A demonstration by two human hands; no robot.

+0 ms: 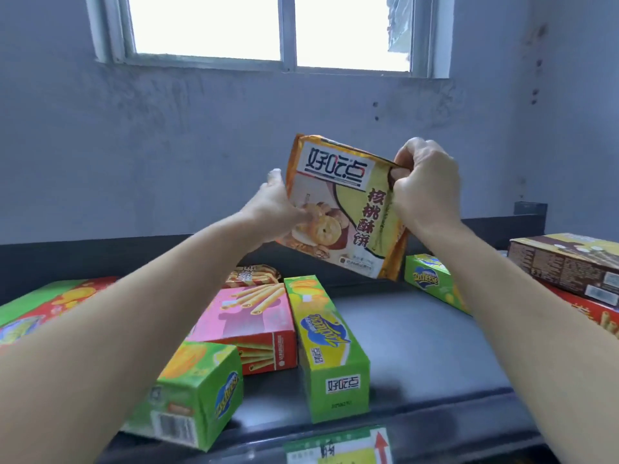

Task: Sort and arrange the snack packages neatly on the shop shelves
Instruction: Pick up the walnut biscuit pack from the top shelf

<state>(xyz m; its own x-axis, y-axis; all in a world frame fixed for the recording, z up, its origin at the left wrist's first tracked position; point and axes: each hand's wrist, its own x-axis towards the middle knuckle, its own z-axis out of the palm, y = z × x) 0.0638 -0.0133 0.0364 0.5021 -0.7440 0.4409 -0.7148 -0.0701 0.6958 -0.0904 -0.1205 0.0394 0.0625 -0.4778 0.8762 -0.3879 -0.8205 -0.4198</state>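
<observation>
I hold an orange and yellow walnut cookie bag (338,209) up in the air above the dark shelf (422,343), tilted with its front facing me. My left hand (274,209) grips its lower left edge. My right hand (425,182) is clenched on its upper right edge. Below, loose boxes lie at odd angles: a green box (330,346) in the middle, another green box (194,393) at the front left, and a pink egg-roll box (249,324) between them.
A third green box (432,283) lies at the right behind my forearm. A brown box (566,266) is stacked on a red one (589,313) at the far right. A red-green box (50,306) lies far left. A small brown bag (251,274) sits at the back. A price label (338,447) marks the front edge.
</observation>
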